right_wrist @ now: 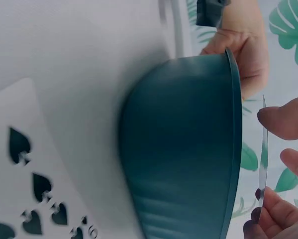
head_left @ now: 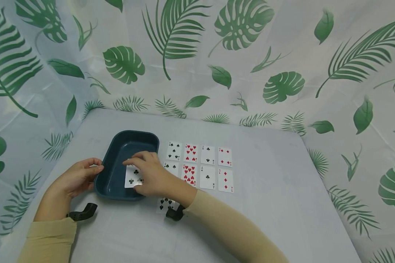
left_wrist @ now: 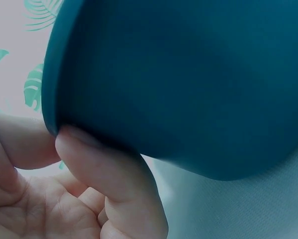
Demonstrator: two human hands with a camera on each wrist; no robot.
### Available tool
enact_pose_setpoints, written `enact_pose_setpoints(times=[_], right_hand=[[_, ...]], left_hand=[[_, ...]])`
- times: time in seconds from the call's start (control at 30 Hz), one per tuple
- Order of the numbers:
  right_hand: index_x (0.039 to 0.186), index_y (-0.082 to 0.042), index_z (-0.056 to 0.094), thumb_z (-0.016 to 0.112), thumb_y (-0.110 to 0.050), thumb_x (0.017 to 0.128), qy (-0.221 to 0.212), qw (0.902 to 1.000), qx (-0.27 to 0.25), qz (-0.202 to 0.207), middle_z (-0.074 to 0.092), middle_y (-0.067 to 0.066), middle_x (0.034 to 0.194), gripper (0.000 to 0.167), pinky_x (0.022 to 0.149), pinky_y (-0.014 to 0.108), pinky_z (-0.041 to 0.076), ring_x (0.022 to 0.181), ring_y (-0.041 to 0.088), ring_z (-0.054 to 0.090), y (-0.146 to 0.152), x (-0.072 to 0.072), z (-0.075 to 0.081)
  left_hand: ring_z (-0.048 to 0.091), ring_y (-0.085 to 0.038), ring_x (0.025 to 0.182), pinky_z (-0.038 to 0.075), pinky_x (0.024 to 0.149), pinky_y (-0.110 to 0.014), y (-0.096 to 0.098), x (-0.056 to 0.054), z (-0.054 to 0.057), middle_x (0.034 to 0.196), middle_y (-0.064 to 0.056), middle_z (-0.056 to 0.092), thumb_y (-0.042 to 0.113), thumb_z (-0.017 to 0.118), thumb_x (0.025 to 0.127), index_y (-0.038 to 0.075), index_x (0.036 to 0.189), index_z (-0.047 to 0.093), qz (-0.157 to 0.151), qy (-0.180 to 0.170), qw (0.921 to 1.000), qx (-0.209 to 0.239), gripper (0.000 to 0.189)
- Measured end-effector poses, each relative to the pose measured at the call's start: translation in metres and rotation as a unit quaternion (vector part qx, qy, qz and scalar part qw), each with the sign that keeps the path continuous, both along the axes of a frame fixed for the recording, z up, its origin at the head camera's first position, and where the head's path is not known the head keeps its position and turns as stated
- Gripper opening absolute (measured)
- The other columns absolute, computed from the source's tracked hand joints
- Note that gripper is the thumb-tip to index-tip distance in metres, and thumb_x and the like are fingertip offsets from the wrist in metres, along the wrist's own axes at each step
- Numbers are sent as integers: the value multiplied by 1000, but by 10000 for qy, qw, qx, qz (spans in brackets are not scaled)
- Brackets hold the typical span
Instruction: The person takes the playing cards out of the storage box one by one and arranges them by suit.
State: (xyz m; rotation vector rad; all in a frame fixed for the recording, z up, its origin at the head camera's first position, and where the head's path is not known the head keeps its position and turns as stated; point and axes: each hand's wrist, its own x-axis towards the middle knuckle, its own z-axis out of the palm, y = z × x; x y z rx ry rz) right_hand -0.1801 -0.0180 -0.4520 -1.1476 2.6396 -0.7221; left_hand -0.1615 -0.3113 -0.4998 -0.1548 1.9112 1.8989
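A dark blue tray [head_left: 113, 175] stands at the left of the table. My left hand [head_left: 80, 178] pinches its left rim, and the left wrist view shows the thumb [left_wrist: 106, 162] at the edge. Over the tray, my right hand [head_left: 153, 175] holds a playing card of clubs [head_left: 131, 179], face up, partly covered by the fingers. Seen edge-on in the right wrist view, the card [right_wrist: 263, 164] is gripped between thumb and fingertips, above the tray's rim [right_wrist: 235, 124].
Right of the tray, face-up playing cards lie in rows, among them a seven of hearts [head_left: 191, 152], an ace of clubs [head_left: 207, 178] and a three of diamonds [head_left: 225, 180]. A spades card [head_left: 162, 205] lies nearer, partly under the right wrist. Leaf-patterned cloth [head_left: 191, 91] hangs behind the table.
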Motion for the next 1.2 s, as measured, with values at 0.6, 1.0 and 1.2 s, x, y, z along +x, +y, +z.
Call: enact_pose_setpoints(times=[0.6, 1.0, 1.2], right_hand=[[152, -28, 57, 86, -14, 87, -263, 9964, -605, -528, 45, -2, 160, 72, 111, 38, 50, 149, 22, 38, 62, 17, -6], [148, -25, 59, 89, -10, 83, -484, 9915, -716, -969, 48, 1, 158, 73, 119, 50, 45, 152, 27, 38, 103, 27, -18], [146, -22, 61, 90, -9, 82, -465, 9904, -713, -1086, 49, 5, 157, 72, 117, 51, 46, 148, 29, 40, 121, 34, -24]], left_hand=[[64, -8, 75, 53, 65, -28, 0, 1, -1, 85, 7, 64, 17, 52, 114, 17, 110, 50, -81, 61, 9999, -109, 4], [64, -8, 75, 54, 65, -28, -2, -1, -4, 86, 7, 64, 18, 51, 114, 15, 111, 48, -121, 63, 9998, -143, 6], [62, -8, 74, 52, 63, -27, -1, 1, -1, 84, 7, 63, 17, 52, 114, 15, 111, 49, -131, 109, 9997, -178, 5]])
